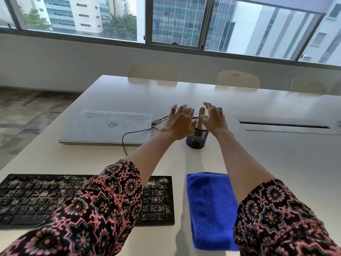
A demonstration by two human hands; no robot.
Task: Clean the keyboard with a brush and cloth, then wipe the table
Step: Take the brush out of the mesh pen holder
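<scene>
L sleeve hides keyboard mid; cloth edge hidden too. L hand, R hand spread, empty, flank brush.

Daylit windows, three chairs, patterned floor.

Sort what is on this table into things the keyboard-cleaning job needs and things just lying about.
For the job: dusty keyboard; wooden-handled brush standing in the mesh cup; folded blue cloth; table; left hand and right hand, both open beside the brush.

Lying about: closed laptop; black cable; chairs at the far side.
</scene>
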